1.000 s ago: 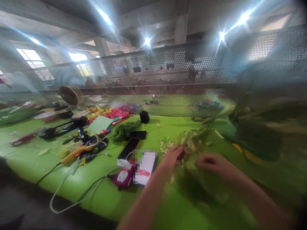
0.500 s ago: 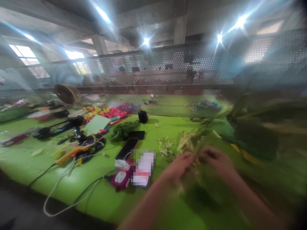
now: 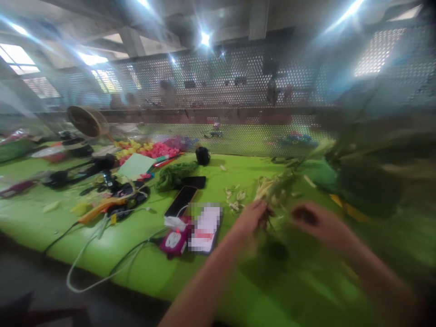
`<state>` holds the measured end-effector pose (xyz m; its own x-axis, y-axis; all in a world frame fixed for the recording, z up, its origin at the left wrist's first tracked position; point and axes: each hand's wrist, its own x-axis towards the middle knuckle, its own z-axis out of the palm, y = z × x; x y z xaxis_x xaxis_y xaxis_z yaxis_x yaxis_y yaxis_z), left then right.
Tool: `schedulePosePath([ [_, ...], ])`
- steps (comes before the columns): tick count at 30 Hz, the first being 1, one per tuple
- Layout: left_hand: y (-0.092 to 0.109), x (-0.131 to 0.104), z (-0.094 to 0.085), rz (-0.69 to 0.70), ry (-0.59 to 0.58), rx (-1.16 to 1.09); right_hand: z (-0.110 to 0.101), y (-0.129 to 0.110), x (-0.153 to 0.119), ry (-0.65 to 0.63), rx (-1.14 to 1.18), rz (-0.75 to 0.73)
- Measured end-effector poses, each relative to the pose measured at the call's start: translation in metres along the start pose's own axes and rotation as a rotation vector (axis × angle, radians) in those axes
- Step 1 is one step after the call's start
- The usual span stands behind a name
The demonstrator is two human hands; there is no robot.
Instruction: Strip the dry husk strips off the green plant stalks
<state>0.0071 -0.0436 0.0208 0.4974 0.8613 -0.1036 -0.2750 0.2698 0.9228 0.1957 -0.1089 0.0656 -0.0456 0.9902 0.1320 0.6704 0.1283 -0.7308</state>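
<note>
My left hand [image 3: 255, 217] is closed around the lower end of a bunch of pale yellow, petal-like strips with green stems [image 3: 267, 187]. The bunch leans up and away, and its exact make is blurred. To its right, a short gap apart, is my right hand [image 3: 311, 220], fingers curled in a loose pinch. Motion blurs them, and whatever they may hold cannot be made out. Several pale loose petal-like pieces [image 3: 239, 196] lie on the green tabletop [image 3: 170, 284], just beyond my left hand.
Left of my forearm lie a lit phone [image 3: 206, 227], a dark phone [image 3: 181, 200] and a maroon power bank [image 3: 175, 238] with cables. Farther left are a yellow-orange tool [image 3: 98, 212], green netting [image 3: 175, 176] and a pink pile [image 3: 161, 150]. A dark green mass [image 3: 368, 186] stands right.
My right hand has moved right, away from the bunch and from my left hand. My left hand still grips the bunch. The view has shifted slightly.
</note>
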Motion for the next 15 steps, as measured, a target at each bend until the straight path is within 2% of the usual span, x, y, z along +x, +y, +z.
schedulePosePath([
  [3,0.001,0.003,-0.004,0.038,0.008,-0.024,0.008,-0.004,-0.037,-0.394,-0.120,-0.088],
  [4,0.001,0.004,-0.005,0.046,0.008,-0.034,0.015,-0.001,-0.050,-0.425,-0.151,-0.134],
  [7,0.001,0.005,-0.007,0.059,0.001,-0.055,0.037,0.014,-0.078,-0.323,-0.204,-0.196],
  [10,-0.003,0.007,-0.008,0.058,-0.005,-0.039,0.053,0.024,-0.092,-0.327,-0.214,-0.208],
  [15,-0.007,0.007,-0.010,0.017,-0.012,-0.015,0.052,0.014,-0.114,-0.355,-0.201,-0.273],
])
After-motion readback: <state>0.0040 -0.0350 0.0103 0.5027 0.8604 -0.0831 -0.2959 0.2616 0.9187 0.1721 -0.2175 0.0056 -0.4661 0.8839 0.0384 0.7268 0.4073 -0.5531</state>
